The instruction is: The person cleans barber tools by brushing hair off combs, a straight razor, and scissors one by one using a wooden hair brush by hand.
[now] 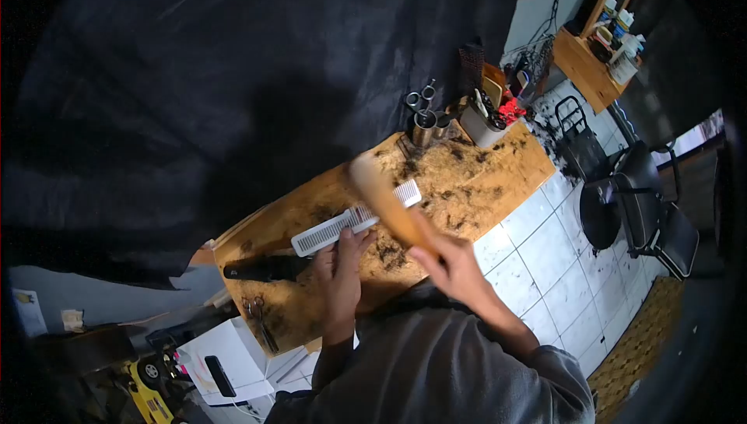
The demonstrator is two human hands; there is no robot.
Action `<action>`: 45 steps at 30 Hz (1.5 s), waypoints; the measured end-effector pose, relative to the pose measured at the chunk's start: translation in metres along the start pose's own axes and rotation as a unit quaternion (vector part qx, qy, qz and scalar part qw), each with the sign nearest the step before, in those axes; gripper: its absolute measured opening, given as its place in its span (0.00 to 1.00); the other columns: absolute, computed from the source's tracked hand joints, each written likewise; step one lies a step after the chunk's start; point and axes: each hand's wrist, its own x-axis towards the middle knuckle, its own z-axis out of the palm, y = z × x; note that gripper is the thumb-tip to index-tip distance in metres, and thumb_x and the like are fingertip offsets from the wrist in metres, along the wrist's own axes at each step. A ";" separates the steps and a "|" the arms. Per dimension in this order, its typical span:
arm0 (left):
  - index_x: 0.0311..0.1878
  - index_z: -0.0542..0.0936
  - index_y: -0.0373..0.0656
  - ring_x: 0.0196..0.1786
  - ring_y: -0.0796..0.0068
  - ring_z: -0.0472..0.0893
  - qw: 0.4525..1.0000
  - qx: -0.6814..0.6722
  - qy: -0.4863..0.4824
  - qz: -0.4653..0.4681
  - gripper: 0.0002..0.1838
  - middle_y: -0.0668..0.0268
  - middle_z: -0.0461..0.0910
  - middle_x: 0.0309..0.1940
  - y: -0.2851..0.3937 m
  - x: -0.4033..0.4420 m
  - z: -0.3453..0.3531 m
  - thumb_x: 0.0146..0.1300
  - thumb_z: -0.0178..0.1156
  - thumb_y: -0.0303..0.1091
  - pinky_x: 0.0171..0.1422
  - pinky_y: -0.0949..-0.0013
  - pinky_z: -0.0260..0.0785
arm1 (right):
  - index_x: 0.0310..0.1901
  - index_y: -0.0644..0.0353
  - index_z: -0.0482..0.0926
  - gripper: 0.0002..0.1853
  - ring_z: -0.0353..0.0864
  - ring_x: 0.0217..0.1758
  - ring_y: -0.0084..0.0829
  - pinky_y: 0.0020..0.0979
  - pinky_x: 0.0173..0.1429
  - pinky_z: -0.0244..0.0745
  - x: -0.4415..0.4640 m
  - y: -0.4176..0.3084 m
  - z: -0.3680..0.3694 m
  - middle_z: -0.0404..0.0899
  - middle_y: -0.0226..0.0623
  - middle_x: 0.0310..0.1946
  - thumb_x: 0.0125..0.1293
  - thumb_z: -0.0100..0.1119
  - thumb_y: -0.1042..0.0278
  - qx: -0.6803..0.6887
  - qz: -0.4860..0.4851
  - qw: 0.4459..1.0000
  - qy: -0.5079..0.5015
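In my left hand [342, 272] is a white comb [323, 233], pinched near its middle and held at a slant above the wooden table. My right hand [450, 262] is wrapped round the wooden handle of a brush [387, 204], whose pale, blurred head points up and to the left. The brush crosses in front of the comb and hides part of it; whether the two touch I cannot tell. A black, long-bodied tool [261, 269] lies on the table left of my left hand, partly hidden by it. Below that rests a pair of scissors [256, 311].
Dark hair clippings lie over the wooden table [510, 166]. At its back edge stand a metal cup [424, 130] with scissors and a grey container [482, 124] full of tools. A black chair [640, 198] stands on the tiled floor [537, 257] at right. Dark cloth [311, 43] hangs behind.
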 end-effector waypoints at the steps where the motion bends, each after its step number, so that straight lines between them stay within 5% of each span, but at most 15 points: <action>1: 0.53 0.76 0.32 0.48 0.69 0.81 0.998 0.045 -0.020 0.031 0.14 0.59 0.81 0.47 -0.009 -0.002 -0.007 0.71 0.54 0.31 0.57 0.62 0.76 | 0.66 0.63 0.68 0.30 0.85 0.45 0.44 0.36 0.51 0.77 -0.004 0.000 0.005 0.80 0.54 0.50 0.63 0.65 0.69 -0.002 -0.071 0.997 -0.026; 4: 0.50 0.77 0.34 0.47 0.69 0.80 0.976 0.206 -0.042 0.062 0.12 0.61 0.81 0.45 -0.016 -0.009 -0.024 0.69 0.58 0.31 0.53 0.60 0.76 | 0.66 0.63 0.69 0.30 0.85 0.46 0.46 0.37 0.50 0.78 -0.003 -0.007 0.009 0.79 0.54 0.51 0.62 0.65 0.68 -0.011 -0.167 0.985 -0.040; 7: 0.50 0.77 0.34 0.46 0.69 0.80 0.998 0.061 -0.010 -0.001 0.12 0.60 0.80 0.45 0.019 -0.011 0.002 0.69 0.58 0.31 0.50 0.61 0.76 | 0.66 0.63 0.68 0.30 0.86 0.40 0.44 0.37 0.47 0.78 -0.008 0.032 0.000 0.82 0.54 0.44 0.62 0.65 0.67 -0.025 -0.051 0.998 0.038; 9: 0.51 0.76 0.36 0.46 0.68 0.81 0.996 0.045 -0.003 0.074 0.12 0.59 0.80 0.46 0.019 -0.005 -0.007 0.69 0.57 0.32 0.49 0.63 0.77 | 0.67 0.62 0.67 0.29 0.83 0.32 0.33 0.32 0.41 0.77 -0.009 0.042 -0.020 0.81 0.58 0.39 0.66 0.61 0.65 -0.059 0.053 0.990 0.117; 11: 0.52 0.75 0.37 0.46 0.67 0.82 0.998 -0.017 0.034 0.059 0.12 0.58 0.80 0.47 0.023 -0.002 -0.015 0.70 0.57 0.32 0.49 0.63 0.78 | 0.69 0.60 0.64 0.30 0.80 0.32 0.25 0.31 0.40 0.76 -0.014 0.062 -0.036 0.83 0.54 0.39 0.68 0.59 0.65 -0.078 0.136 0.975 0.159; 14: 0.54 0.74 0.38 0.50 0.66 0.81 0.995 0.052 0.001 0.083 0.13 0.58 0.80 0.48 0.015 0.005 -0.007 0.70 0.56 0.31 0.51 0.60 0.78 | 0.70 0.59 0.62 0.31 0.85 0.45 0.32 0.31 0.48 0.76 -0.020 0.062 -0.050 0.82 0.57 0.45 0.68 0.59 0.67 -0.004 0.172 0.960 0.223; 20: 0.61 0.68 0.36 0.47 0.70 0.79 0.988 0.136 -0.039 0.066 0.17 0.52 0.77 0.54 0.012 0.009 0.063 0.70 0.49 0.23 0.49 0.66 0.76 | 0.70 0.61 0.63 0.31 0.81 0.44 0.24 0.28 0.50 0.74 -0.020 0.065 -0.061 0.82 0.55 0.47 0.67 0.60 0.68 0.020 0.077 0.966 0.244; 27: 0.64 0.65 0.41 0.47 0.71 0.78 0.969 0.059 -0.209 0.117 0.19 0.50 0.71 0.59 0.002 0.043 0.132 0.72 0.49 0.29 0.45 0.70 0.75 | 0.69 0.64 0.62 0.31 0.74 0.38 0.17 0.21 0.43 0.72 -0.009 0.080 -0.110 0.84 0.42 0.39 0.66 0.59 0.72 0.094 0.094 0.946 0.296; 34: 0.59 0.68 0.32 0.47 0.69 0.79 0.928 0.249 -0.146 0.235 0.20 0.50 0.75 0.53 -0.003 0.070 0.214 0.71 0.55 0.34 0.50 0.68 0.74 | 0.70 0.66 0.60 0.31 0.73 0.44 0.18 0.22 0.50 0.70 0.022 0.111 -0.171 0.83 0.43 0.44 0.66 0.57 0.76 0.116 0.075 0.937 0.320; 37: 0.51 0.73 0.27 0.46 0.66 0.79 0.821 0.415 -0.112 0.376 0.15 0.52 0.77 0.50 0.000 0.086 0.233 0.64 0.60 0.25 0.53 0.69 0.71 | 0.70 0.67 0.60 0.31 0.75 0.43 0.19 0.23 0.50 0.70 0.037 0.120 -0.190 0.83 0.44 0.43 0.66 0.56 0.77 0.125 0.065 0.942 0.305; 41: 0.47 0.76 0.30 0.49 0.66 0.79 0.873 0.413 -0.054 0.255 0.17 0.57 0.79 0.47 -0.003 0.095 0.259 0.52 0.66 0.17 0.56 0.67 0.70 | 0.70 0.68 0.60 0.32 0.79 0.45 0.23 0.25 0.52 0.71 0.055 0.130 -0.210 0.83 0.48 0.42 0.65 0.57 0.76 0.140 0.118 0.955 0.234; 45: 0.46 0.77 0.32 0.48 0.70 0.79 0.827 0.502 -0.005 0.252 0.19 0.60 0.81 0.45 -0.013 0.106 0.282 0.49 0.69 0.17 0.56 0.69 0.69 | 0.69 0.69 0.60 0.32 0.81 0.46 0.28 0.27 0.54 0.72 0.071 0.147 -0.216 0.83 0.49 0.42 0.64 0.58 0.75 0.149 0.083 0.960 0.221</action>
